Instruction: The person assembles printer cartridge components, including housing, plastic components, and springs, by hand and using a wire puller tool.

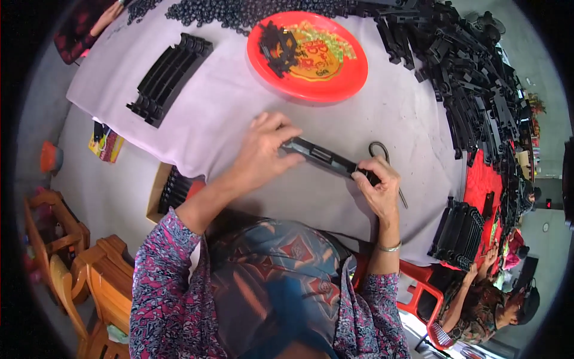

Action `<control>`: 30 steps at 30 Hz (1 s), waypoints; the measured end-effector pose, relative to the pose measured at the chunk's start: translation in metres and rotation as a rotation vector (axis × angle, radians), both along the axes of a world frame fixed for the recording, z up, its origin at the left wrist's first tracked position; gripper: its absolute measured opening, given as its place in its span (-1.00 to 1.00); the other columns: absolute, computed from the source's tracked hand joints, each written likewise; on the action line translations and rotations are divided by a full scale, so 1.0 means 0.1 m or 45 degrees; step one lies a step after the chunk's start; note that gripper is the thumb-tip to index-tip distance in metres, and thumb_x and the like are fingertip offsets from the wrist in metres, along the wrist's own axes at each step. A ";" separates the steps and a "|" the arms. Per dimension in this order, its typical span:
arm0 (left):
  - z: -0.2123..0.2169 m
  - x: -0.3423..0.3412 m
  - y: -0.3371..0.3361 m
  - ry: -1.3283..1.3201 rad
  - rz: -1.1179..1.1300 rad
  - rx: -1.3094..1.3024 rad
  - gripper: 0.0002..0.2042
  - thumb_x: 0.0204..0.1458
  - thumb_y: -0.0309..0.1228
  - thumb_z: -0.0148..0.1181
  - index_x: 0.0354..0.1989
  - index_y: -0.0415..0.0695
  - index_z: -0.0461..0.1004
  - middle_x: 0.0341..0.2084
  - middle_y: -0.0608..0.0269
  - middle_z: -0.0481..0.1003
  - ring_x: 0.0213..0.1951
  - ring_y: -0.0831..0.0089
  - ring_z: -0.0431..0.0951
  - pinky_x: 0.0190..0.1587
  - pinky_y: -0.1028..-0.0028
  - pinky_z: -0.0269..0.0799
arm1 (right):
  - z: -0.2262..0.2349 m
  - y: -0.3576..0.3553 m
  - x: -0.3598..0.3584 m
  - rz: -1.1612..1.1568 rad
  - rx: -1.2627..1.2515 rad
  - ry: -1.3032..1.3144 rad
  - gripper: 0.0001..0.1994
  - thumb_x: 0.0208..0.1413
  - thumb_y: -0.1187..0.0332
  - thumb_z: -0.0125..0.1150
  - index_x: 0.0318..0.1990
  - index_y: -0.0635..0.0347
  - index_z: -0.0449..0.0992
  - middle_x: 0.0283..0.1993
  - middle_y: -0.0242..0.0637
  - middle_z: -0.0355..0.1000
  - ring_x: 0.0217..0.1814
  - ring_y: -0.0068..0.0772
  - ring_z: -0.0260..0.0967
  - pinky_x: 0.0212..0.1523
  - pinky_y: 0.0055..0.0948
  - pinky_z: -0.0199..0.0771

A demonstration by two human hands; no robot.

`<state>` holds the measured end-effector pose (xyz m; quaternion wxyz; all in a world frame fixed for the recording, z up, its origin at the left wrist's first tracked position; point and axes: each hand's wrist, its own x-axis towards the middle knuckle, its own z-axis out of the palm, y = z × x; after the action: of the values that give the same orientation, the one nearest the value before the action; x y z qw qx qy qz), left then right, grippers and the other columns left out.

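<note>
Both hands' grip closed on a black strip [326,158] over the cloth-covered table [239,113].

Soft, even daylight is filling the scene, and the pale surface [371,119] is showing brightly with no harsh glare. Only faint shadows are lying under the hands and under the red plate [353,84] near the surface's far edge. The fisheye lens is bending straight edges toward the rim, and a black ring is closing off the corners. The middle is staying sharp, while the outer parts are looking slightly smeared and dimmer.
</note>
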<state>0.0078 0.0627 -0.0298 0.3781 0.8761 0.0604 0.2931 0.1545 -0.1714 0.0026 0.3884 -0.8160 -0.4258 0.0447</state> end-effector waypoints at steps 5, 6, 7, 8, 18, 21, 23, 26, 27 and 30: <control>0.08 0.03 -0.05 0.038 -0.052 0.054 -0.60 -0.29 -0.42 0.46 -0.20 -0.21 0.55 -0.30 0.20 0.46 -0.15 0.18 0.41 -0.04 0.24 0.29 | 0.03 -0.13 0.07 0.041 0.099 0.092 -0.92 -0.08 0.47 0.27 -0.40 0.26 0.57 -0.47 -0.31 0.39 -0.54 -0.45 0.30 -0.48 -0.49 0.28; 0.08 0.04 -0.06 0.062 -0.050 0.051 -0.60 -0.29 -0.42 0.46 -0.20 -0.21 0.55 -0.30 0.19 0.46 -0.16 0.17 0.40 -0.05 0.25 0.29 | 0.03 -0.14 0.06 -0.054 0.197 0.091 -0.92 -0.04 0.47 0.25 -0.39 0.27 0.57 -0.46 -0.31 0.40 -0.52 -0.46 0.30 -0.46 -0.50 0.29; 0.08 0.06 -0.07 0.081 -0.057 0.048 -0.60 -0.29 -0.42 0.46 -0.20 -0.22 0.55 -0.30 0.17 0.46 -0.16 0.16 0.40 -0.07 0.26 0.29 | 0.01 -0.15 0.05 -0.156 0.295 0.083 -0.93 -0.01 0.47 0.23 -0.37 0.28 0.57 -0.46 -0.31 0.41 -0.51 -0.47 0.31 -0.44 -0.50 0.29; 0.07 0.10 -0.09 0.049 -0.129 0.048 -0.60 -0.29 -0.42 0.46 -0.20 -0.22 0.55 -0.30 0.17 0.46 -0.16 0.16 0.40 -0.07 0.26 0.29 | -0.08 -0.22 0.08 -0.334 0.330 0.217 -0.90 0.10 0.45 0.18 -0.33 0.30 0.57 -0.47 -0.34 0.39 -0.47 -0.55 0.28 -0.41 -0.51 0.31; 0.10 0.05 -0.05 0.076 -0.084 0.001 -0.58 -0.35 -0.53 0.45 -0.20 -0.25 0.53 -0.32 0.12 0.46 -0.20 0.14 0.42 -0.12 0.30 0.34 | -0.17 -0.23 0.19 -0.430 0.707 0.674 -0.49 0.39 0.05 -0.26 -0.46 0.21 0.44 -0.74 -0.46 0.24 -0.73 -0.63 0.13 -0.66 -0.56 0.08; 0.10 0.05 -0.05 0.068 -0.087 -0.004 -0.59 -0.33 -0.55 0.43 -0.19 -0.27 0.52 -0.30 0.11 0.46 -0.18 0.14 0.42 -0.09 0.30 0.34 | -0.21 -0.23 0.20 -0.437 0.592 0.575 -0.36 0.36 -0.10 -0.35 -0.61 0.21 0.34 -0.71 -0.38 0.22 -0.66 -0.57 0.14 -0.58 -0.48 0.18; 0.12 0.08 -0.07 0.091 -0.101 -0.025 -0.59 -0.32 -0.57 0.42 -0.18 -0.28 0.52 -0.30 0.11 0.45 -0.17 0.16 0.42 -0.07 0.32 0.34 | -0.35 -0.24 0.32 -0.376 0.397 0.030 -0.34 0.34 -0.11 -0.32 -0.64 0.28 0.30 -0.72 -0.27 0.20 -0.67 -0.42 0.16 -0.54 -0.35 0.25; 0.11 0.07 -0.03 0.110 -0.106 0.026 -0.60 -0.29 -0.60 0.40 -0.16 -0.29 0.51 -0.27 0.12 0.44 -0.16 0.19 0.41 -0.06 0.35 0.34 | -0.22 -0.21 0.28 -0.282 0.487 0.101 -0.35 0.32 -0.07 -0.26 -0.65 0.34 0.28 -0.73 -0.18 0.19 -0.65 -0.32 0.16 -0.48 -0.25 0.29; 0.09 0.08 -0.03 0.109 -0.093 0.029 -0.60 -0.28 -0.61 0.40 -0.16 -0.29 0.51 -0.26 0.12 0.43 -0.16 0.20 0.41 -0.06 0.35 0.34 | -0.22 -0.22 0.26 -0.308 0.480 0.097 -0.35 0.32 -0.07 -0.26 -0.65 0.34 0.28 -0.73 -0.18 0.19 -0.65 -0.32 0.16 -0.48 -0.25 0.29; 0.07 0.06 -0.01 0.129 -0.093 -0.013 -0.59 -0.26 -0.62 0.38 -0.12 -0.29 0.50 -0.25 0.14 0.42 -0.14 0.23 0.41 -0.04 0.37 0.34 | -0.20 -0.18 0.24 -0.393 0.461 0.407 -0.37 0.28 -0.05 -0.16 -0.65 0.37 0.29 -0.73 -0.13 0.20 -0.64 -0.26 0.13 -0.46 -0.25 0.30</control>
<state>0.0133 0.0615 -0.0224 0.3894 0.8895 0.0488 0.2341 0.1788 -0.1892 -0.0173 0.5924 -0.7709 -0.2310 0.0365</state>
